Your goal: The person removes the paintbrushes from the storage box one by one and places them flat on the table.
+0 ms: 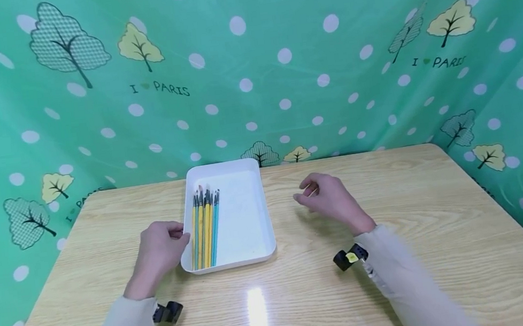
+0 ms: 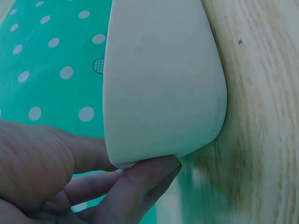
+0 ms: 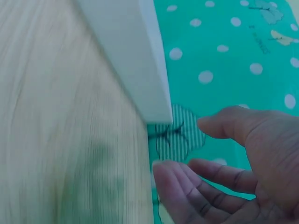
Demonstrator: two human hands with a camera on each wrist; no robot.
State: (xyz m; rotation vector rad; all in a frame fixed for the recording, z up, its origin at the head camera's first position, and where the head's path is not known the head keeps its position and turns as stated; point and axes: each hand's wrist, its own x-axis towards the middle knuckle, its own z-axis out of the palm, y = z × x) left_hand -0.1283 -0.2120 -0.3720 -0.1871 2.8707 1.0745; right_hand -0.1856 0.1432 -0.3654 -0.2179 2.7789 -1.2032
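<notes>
A white tray (image 1: 244, 224) lies on the table with several paintbrushes (image 1: 207, 225) grouped along its left side. Their handles are yellow or light blue, and the bristle ends point away from me. My left hand (image 1: 162, 249) pinches the tray's left wall, thumb at the rim and fingers against the outside. In the left wrist view the tray's wall (image 2: 163, 79) fills the middle, with the fingertips at its end. To the right of the tray my right hand (image 1: 330, 198) hovers over the table, fingers loosely bent, holding nothing. The right wrist view shows a gap between its thumb and fingers.
The wooden table (image 1: 441, 207) extends to both sides of the tray and in front of it. Behind its far edge hangs a green dotted curtain (image 1: 269, 60), which also covers the left and right sides. A bright light reflection (image 1: 258, 319) shows on the tabletop near me.
</notes>
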